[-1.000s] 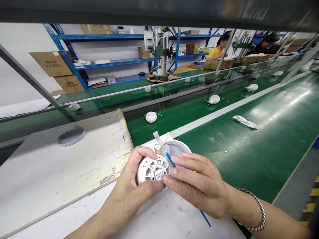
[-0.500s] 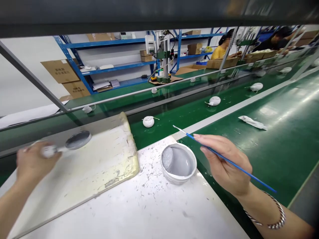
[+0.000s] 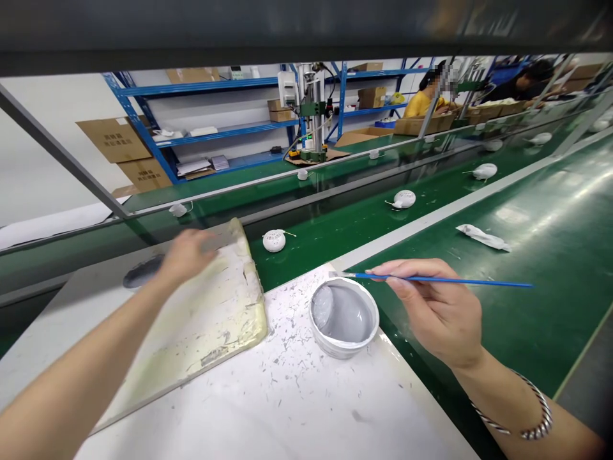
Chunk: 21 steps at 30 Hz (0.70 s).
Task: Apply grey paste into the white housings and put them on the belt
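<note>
– what's at the far left?
– cardboard boxes [image 3: 115, 140] in the upper left of the frame, beside blue shelving [image 3: 215, 133]. lower down lies a worn white board [image 3: 220, 313] with a yellowish right edge, and on it a round, shallow grey lid [image 3: 138, 275], partly covered by the left hand and forearm.
– and that left hand [image 3: 189, 252]?
– left of centre, above the board. it's blurred, so i can't tell whether the fingers are spread or pressed together, or whether they hold anything. a small white wired part [image 3: 179, 209] sits just beyond it.
– next along?
– a round white vented housing [image 3: 274, 241] on the green conveyor belt [image 3: 335, 220], near the middle of the frame. right of it, in the centre, a white tub of grey paste [image 3: 343, 348] stands upright near the corner of the white tabletop [image 3: 268, 409].
– the right hand [image 3: 443, 313]?
– right of centre, thumb and fingers pinching a thin blue paintbrush [image 3: 488, 282]. the brush lies nearly level, bristles at the tub's far rim; i can't tell if they touch.
– beyond that?
– a second vented housing [image 3: 403, 199] farther up the belt, a person in yellow [image 3: 416, 105] in the upper right, a crumpled white packet [image 3: 483, 237] above the brush handle, and a twisted metal bracelet [image 3: 539, 425] on the right wrist, lower right.
</note>
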Available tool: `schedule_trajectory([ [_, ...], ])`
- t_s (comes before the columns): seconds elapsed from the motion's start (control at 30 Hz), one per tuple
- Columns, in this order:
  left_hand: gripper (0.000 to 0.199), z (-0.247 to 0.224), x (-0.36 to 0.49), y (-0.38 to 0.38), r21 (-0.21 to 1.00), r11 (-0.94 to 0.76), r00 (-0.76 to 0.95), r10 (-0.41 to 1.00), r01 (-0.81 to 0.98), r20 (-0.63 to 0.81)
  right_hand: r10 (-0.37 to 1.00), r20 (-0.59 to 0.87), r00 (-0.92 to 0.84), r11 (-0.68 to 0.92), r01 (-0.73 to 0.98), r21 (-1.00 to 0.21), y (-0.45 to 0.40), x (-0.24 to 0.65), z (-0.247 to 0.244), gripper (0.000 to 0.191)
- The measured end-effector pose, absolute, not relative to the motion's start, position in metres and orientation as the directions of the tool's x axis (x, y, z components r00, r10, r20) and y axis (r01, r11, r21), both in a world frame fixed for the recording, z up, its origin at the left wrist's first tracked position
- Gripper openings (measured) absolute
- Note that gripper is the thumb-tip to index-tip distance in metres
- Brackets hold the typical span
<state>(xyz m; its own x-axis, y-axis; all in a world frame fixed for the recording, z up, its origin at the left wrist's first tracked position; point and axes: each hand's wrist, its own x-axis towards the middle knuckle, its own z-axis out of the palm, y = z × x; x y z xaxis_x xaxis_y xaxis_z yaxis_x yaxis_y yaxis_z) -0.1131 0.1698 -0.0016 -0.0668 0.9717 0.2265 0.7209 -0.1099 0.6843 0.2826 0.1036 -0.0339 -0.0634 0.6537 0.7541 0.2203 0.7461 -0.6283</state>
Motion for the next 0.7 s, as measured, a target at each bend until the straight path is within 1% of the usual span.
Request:
schedule_trajectory([
  [0.07, 0.025, -0.021, -0.072, 0.202, 0.547, -0.138, 0.086, 0.989, 0.826, 0.120, 0.693, 0.714, -0.100, 0.717, 0.205, -0.666, 0.104, 0.283, -0.034, 0.019],
  [0.13, 0.029, -0.038, -0.036, 0.226, 0.442, -0.164, 0.160, 0.986, 0.882, 0.046, 0.707, 0.690, -0.155, 0.706, 0.201, -0.679, 0.105, 0.282, -0.034, 0.017],
  [0.17, 0.031, -0.045, -0.022, 0.235, 0.401, -0.157, 0.161, 0.987, 0.903, 0.023, 0.705, 0.686, -0.182, 0.709, 0.199, -0.676, 0.105, 0.282, -0.034, 0.016],
  [0.23, 0.035, -0.054, -0.006, 0.246, 0.347, -0.105, 0.110, 0.994, 0.932, 0.004, 0.683, 0.692, -0.232, 0.730, 0.194, -0.656, 0.105, 0.280, -0.035, 0.017],
  [0.3, 0.036, -0.057, -0.006, 0.251, 0.352, -0.024, 0.022, 1.000, 0.936, 0.011, 0.648, 0.714, -0.266, 0.761, 0.186, -0.622, 0.105, 0.277, -0.036, 0.017],
  [0.37, 0.036, -0.056, -0.015, 0.252, 0.425, 0.051, -0.073, 0.997, 0.904, 0.035, 0.608, 0.740, -0.287, 0.793, 0.177, -0.583, 0.106, 0.274, -0.038, 0.017],
  [0.47, 0.037, -0.045, -0.031, 0.243, 0.630, 0.120, -0.212, 0.975, 0.767, 0.072, 0.559, 0.774, -0.297, 0.829, 0.175, -0.531, 0.107, 0.270, -0.042, 0.018],
  [0.53, 0.042, -0.035, -0.036, 0.232, 0.797, 0.125, -0.296, 0.952, 0.591, 0.071, 0.549, 0.779, -0.303, 0.835, 0.176, -0.521, 0.108, 0.268, -0.044, 0.018],
  [0.6, 0.038, -0.022, -0.035, 0.215, 0.931, 0.098, -0.351, 0.936, 0.352, 0.034, 0.558, 0.769, -0.312, 0.829, 0.170, -0.533, 0.109, 0.267, -0.045, 0.019],
  [0.63, 0.030, -0.015, -0.033, 0.205, 0.971, 0.078, -0.364, 0.931, 0.225, 0.009, 0.570, 0.759, -0.314, 0.820, 0.161, -0.549, 0.109, 0.266, -0.045, 0.019],
  [0.7, 0.015, -0.004, -0.026, 0.182, 0.999, 0.040, -0.371, 0.928, 0.002, -0.036, 0.613, 0.726, -0.313, 0.785, 0.138, -0.604, 0.108, 0.265, -0.045, 0.018],
])
